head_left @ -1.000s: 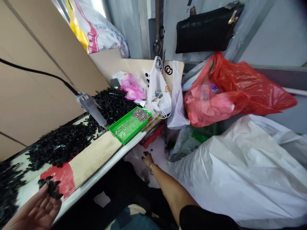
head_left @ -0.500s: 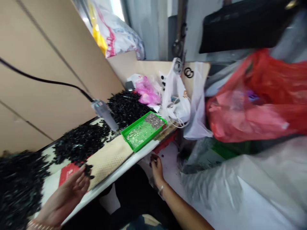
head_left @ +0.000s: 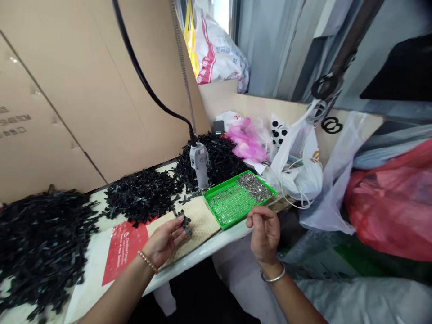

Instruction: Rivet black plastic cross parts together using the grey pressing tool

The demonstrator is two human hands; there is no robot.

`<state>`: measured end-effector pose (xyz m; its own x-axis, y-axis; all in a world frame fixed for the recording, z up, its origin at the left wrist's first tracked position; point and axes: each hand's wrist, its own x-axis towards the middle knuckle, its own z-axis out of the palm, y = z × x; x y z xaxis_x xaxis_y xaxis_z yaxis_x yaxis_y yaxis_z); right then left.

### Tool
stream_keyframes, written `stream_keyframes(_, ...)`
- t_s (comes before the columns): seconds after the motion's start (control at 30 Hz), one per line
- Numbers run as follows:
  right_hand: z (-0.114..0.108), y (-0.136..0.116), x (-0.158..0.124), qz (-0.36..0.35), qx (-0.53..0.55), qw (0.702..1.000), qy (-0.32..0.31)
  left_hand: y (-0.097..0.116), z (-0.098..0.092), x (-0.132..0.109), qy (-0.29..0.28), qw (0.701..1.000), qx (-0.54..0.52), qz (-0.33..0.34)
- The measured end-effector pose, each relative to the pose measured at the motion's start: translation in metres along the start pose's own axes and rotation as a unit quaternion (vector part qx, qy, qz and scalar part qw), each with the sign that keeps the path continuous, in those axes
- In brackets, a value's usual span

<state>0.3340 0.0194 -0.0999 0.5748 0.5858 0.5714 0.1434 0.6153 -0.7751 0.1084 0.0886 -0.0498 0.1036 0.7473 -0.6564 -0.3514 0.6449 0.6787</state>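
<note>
My left hand (head_left: pixel 168 236) holds a small bunch of black plastic pieces (head_left: pixel 185 222) between thumb and fingers, above a beige textured mat (head_left: pixel 199 220). My right hand (head_left: pixel 265 231) is raised at the table's front edge, close to the near right corner of a green tray (head_left: pixel 216 216). Its thumb and fingers are pinched together; whatever is between them is too small or hidden to make out. Rows of small metal pieces fill the perforated tray, with a loose heap of them (head_left: pixel 254 186) at its far right. A grey electric screwdriver (head_left: pixel 200 166) hangs upright behind the mat.
Heaps of black plastic pieces (head_left: pixel 40 247) cover the left and back of the table, below a cardboard wall (head_left: pixel 84 90). A red-and-white printed sheet (head_left: pixel 124 247) lies left of the mat. Plastic bags, one pink (head_left: pixel 248 139) and one red (head_left: pixel 394 198), crowd the right side.
My right hand has risen from below the table edge to beside the green tray. My left hand, still holding the black pieces, is now over the mat. The camera view has turned and steadied.
</note>
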Motion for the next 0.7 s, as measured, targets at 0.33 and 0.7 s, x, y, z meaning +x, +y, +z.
stream_keyframes(0.33,-0.036,0.039,-0.127,0.268,-0.094,0.952,0.113,-0.008,-0.003,0.010,-0.027,0.998,0.048,-0.007)
stream_keyframes(0.7,0.079,-0.011,0.062,-0.052,-0.063,0.992,-0.093,-0.016,-0.004,0.012,-0.068,0.997,0.042,0.010)
